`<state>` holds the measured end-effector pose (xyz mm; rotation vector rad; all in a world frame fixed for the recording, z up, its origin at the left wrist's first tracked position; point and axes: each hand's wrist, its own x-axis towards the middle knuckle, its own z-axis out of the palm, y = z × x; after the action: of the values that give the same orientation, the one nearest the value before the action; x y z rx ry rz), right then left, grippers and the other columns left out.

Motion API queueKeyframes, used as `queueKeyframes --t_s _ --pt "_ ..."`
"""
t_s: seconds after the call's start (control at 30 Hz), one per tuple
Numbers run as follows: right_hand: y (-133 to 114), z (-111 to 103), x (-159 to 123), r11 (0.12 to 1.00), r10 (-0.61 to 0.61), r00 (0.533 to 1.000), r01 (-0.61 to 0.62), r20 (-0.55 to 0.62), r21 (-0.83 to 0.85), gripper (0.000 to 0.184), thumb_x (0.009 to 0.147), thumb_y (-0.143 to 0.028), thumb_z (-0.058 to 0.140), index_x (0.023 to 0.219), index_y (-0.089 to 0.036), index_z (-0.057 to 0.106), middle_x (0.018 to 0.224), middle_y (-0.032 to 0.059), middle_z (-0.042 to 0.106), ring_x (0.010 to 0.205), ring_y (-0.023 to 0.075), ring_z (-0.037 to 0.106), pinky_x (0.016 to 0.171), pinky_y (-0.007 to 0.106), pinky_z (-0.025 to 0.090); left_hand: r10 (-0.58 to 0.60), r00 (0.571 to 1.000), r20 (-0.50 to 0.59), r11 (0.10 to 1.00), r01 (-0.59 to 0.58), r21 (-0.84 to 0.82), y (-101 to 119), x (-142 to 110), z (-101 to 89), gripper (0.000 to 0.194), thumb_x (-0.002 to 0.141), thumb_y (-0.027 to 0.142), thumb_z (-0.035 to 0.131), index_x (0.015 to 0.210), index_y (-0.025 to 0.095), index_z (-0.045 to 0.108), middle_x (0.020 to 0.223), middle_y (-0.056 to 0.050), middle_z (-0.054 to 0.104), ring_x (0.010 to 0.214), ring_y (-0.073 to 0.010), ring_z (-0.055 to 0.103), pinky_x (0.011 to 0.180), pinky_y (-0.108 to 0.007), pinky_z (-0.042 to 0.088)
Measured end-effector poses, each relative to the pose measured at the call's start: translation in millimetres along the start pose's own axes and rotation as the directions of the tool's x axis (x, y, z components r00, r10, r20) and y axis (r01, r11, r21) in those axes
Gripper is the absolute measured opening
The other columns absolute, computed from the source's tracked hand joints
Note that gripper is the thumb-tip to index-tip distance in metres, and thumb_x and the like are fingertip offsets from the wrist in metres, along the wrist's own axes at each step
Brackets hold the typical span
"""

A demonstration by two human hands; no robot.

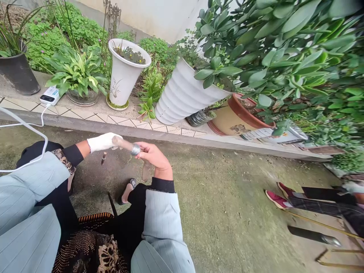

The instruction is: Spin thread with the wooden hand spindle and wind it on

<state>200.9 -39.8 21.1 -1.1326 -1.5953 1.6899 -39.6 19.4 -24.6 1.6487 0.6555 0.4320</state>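
My left hand (102, 142), in a white glove, is closed around one end of a short, pale wooden stick (123, 143). The stick's other end carries a wound coil of silvery wire (135, 149). Bare fingers of my right hand (155, 155) pinch the wire coil. Below the right hand a brownish, elongated piece (146, 171) shows; whether it hangs from the hand or lies on the ground I cannot tell. A small dark stick with a pale end (104, 158) is seen under my left wrist.
Ahead, a tiled ledge (122, 120) bears a white flowerpot (122, 85), a ribbed white planter (184, 93), a red-rimmed pot (236, 115) and a white device (50, 95) with a cable. Another person's legs (313, 204) and a dark tube-like object (308, 235) are at right.
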Motion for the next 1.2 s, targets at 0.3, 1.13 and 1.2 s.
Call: queueKeyframes --t_s 0.3,1.13,1.2 --pt "20.3 8.2 32.8 0.874 -0.030 0.779 -0.284 -0.626 -0.394 0.038 0.082 -0.030 0.061 0.117 -0.016 0.060 0.101 0.0115 0.070 0.086 0.0202 0.063 0.078 0.033 0.048 -0.120 0.894 0.431 0.992 0.097 0.075 9.8 -8.8 18.0 0.030 0.085 0.041 0.053 0.087 0.015 0.068 0.056 0.002 0.047 0.047 -0.0084 0.036 0.042 -0.021 0.025" --pt "22.1 -2.3 30.3 0.816 0.039 0.786 -0.382 -0.617 -0.435 0.036 0.081 -0.031 0.061 0.114 -0.016 0.063 0.097 0.0095 0.070 0.084 0.0190 0.062 0.077 0.031 0.046 -0.123 0.897 0.424 0.992 0.111 0.054 18.8 -10.9 13.3 0.031 0.085 0.042 0.052 0.085 0.014 0.066 0.056 0.003 0.043 0.047 -0.0083 0.035 0.042 -0.020 0.025" --pt "22.7 0.9 30.0 0.599 0.087 0.830 -0.485 -0.550 -0.637 0.030 0.080 -0.029 0.063 0.109 -0.018 0.066 0.099 0.0107 0.070 0.090 0.0220 0.062 0.079 0.031 0.043 -0.129 0.927 0.351 0.991 0.115 0.062 21.0 -10.7 6.6 0.028 0.083 0.040 0.053 0.081 0.014 0.065 0.060 0.001 0.048 0.049 -0.0084 0.038 0.044 -0.020 0.028"
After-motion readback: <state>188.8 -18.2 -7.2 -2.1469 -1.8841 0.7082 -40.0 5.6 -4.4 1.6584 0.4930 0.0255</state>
